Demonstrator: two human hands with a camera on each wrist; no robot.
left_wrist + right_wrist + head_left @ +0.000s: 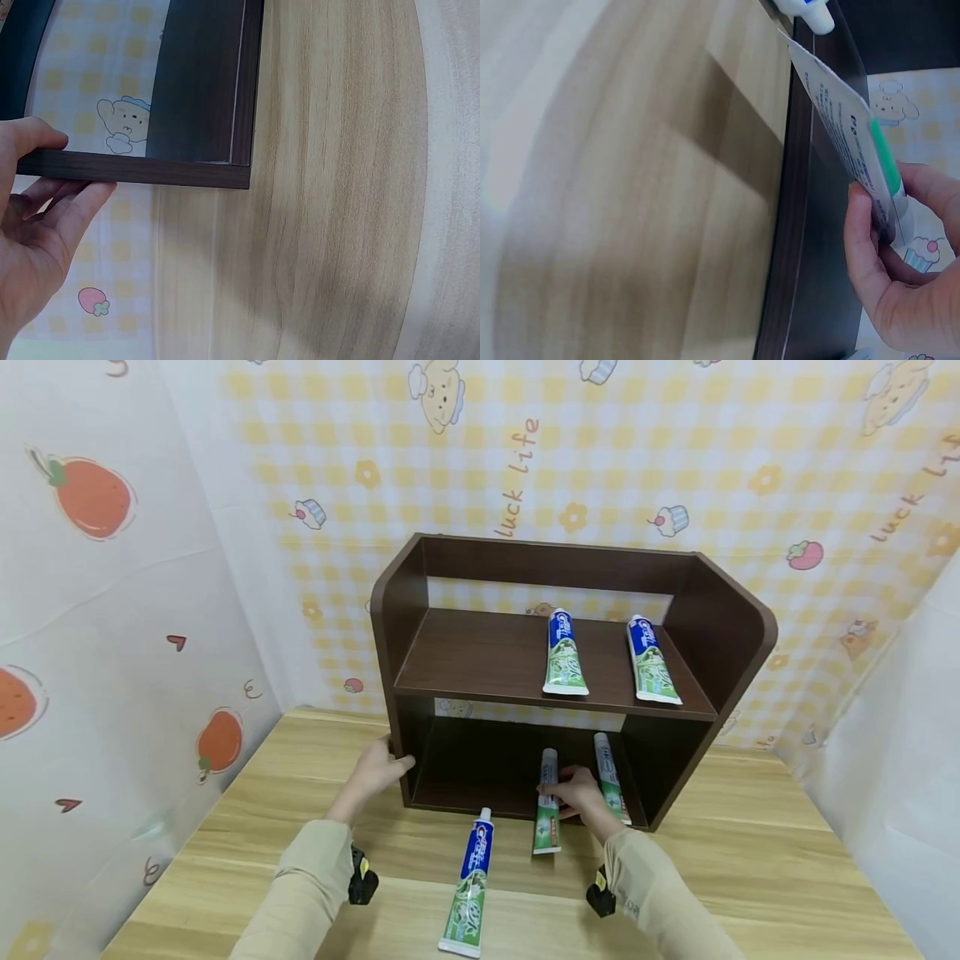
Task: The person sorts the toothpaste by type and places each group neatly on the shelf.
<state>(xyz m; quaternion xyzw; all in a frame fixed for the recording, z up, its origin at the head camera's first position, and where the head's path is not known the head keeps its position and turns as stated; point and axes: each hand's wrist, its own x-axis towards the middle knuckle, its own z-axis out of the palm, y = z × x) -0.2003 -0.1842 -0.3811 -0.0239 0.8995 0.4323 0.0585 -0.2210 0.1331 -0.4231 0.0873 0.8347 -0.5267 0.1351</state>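
My right hand [576, 792] pinches a silver-and-green toothpaste tube [548, 810] at the front of the lower shelf, its flat end sticking out past the edge. In the right wrist view, thumb and fingers hold that tube [847, 120] by its sides, tilted above the shelf board. The left hand [377, 768] grips the left side panel of the dark brown shelf unit [397, 743]. Seen from the left wrist, the thumb lies on one face of the panel [150, 171] and the fingers on the other.
Another silver-and-green tube [611, 781] lies at the lower shelf's right. Two blue-and-green Crest tubes [564, 656] lie on the upper shelf. A further Crest tube [468, 889] lies on the wooden table [772, 843] in front. Patterned cloth [315, 585] hangs behind.
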